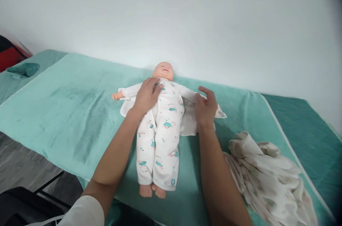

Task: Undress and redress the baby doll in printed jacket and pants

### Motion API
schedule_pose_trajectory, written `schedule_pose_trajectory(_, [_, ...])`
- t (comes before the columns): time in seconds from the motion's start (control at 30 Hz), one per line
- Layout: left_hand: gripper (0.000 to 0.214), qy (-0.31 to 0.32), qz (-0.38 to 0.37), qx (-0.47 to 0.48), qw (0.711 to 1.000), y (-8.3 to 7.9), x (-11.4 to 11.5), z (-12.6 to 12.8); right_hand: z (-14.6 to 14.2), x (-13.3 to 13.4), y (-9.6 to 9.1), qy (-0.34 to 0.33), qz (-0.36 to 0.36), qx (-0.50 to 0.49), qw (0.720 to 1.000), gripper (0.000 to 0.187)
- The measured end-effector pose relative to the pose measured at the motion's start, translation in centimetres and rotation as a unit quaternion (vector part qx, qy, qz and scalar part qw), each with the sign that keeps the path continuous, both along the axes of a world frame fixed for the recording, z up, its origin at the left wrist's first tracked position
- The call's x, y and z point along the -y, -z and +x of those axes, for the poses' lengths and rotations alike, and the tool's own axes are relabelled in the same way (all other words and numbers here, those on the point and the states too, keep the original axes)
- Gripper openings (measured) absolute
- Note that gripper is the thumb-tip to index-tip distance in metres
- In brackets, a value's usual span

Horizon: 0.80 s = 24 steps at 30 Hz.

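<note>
A baby doll (163,70) lies on its back, head toward the wall. It wears white pants (167,140) with a teal animal print, pulled high over the trunk, and a white top (187,92) spread out at the sides. My left hand (148,94) rests on the doll's chest, fingers laid along the cloth and thumb apart. Beside the opposite sleeve is my right hand (206,109), its thumb and forefinger curved with a gap between them. It hides the end of that sleeve and the doll's hand there. The doll's other hand and both feet are bare.
A teal cover (66,112) lies over the massage bed, which stands against a white wall (171,15). To the right is a crumpled, pale printed cloth (269,172). A face hole (24,70) shows at the far left. A black chair (24,206) stands at lower left.
</note>
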<state>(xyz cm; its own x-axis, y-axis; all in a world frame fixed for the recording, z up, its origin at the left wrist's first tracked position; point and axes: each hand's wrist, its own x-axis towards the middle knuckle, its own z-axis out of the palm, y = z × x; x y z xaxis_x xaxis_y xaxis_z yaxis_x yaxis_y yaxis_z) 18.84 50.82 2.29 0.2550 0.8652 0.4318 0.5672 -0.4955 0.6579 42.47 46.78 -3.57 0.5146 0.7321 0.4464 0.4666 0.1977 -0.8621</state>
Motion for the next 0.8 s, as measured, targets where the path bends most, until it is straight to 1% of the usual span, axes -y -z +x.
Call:
schedule_pose_trajectory(0.07, [0.033, -0.004, -0.035, 0.051, 0.998, 1.1, -0.6, -0.8, -2.1, 0.3, -0.2, -0.049, 0.005, 0.028, 0.998, 0.033])
schedule_pose_trajectory(0.13, [0.033, -0.012, -0.057, 0.070, 0.996, 1.9, -0.9, -0.8, -3.5, 0.6, -0.2, -0.111, 0.007, 0.052, 0.992, 0.036])
schedule_pose_trajectory(0.2, [0.029, -0.016, -0.054, 0.074, 0.996, 2.2, -0.9, -0.5, -4.1, 0.7, 0.0, -0.158, 0.002, 0.066, 0.985, 0.038])
schedule_pose_trajectory(0.27, [0.028, -0.014, -0.035, 0.070, 0.997, 2.3, -0.7, -0.3, -4.1, 0.7, 0.2, -0.186, -0.004, 0.078, 0.979, 0.042])
schedule_pose_trajectory(0.37, [0.025, 0.009, 0.028, 0.039, 0.999, 2.0, -0.3, 0.0, -3.7, 0.7, 0.3, -0.210, -0.004, 0.105, 0.972, 0.052])
schedule_pose_trajectory(0.43, [0.025, 0.036, 0.079, 0.011, 0.996, 1.9, 0.0, 0.1, -3.6, 0.8, 0.1, -0.229, -0.005, 0.126, 0.965, 0.059])
schedule_pose_trajectory(0.5, [0.026, 0.053, 0.115, -0.009, 0.992, 1.8, 0.3, 0.3, -3.6, 0.9, -0.1, -0.252, -0.011, 0.141, 0.957, 0.064])
schedule_pose_trajectory(0.6, [0.033, 0.051, 0.134, -0.025, 0.989, 1.7, 0.7, 0.7, -3.9, 1.1, -0.4, -0.275, -0.008, 0.154, 0.949, 0.065])
schedule_pose_trajectory(0.67, [0.039, 0.045, 0.139, -0.037, 0.989, 1.7, 0.9, 0.9, -4.0, 1.1, -0.4, -0.279, 0.000, 0.157, 0.947, 0.065])
schedule_pose_trajectory(0.8, [0.047, 0.055, 0.161, -0.061, 0.983, 1.8, 1.1, 1.1, -4.1, 1.0, -0.4, -0.255, 0.007, 0.163, 0.953, 0.063])
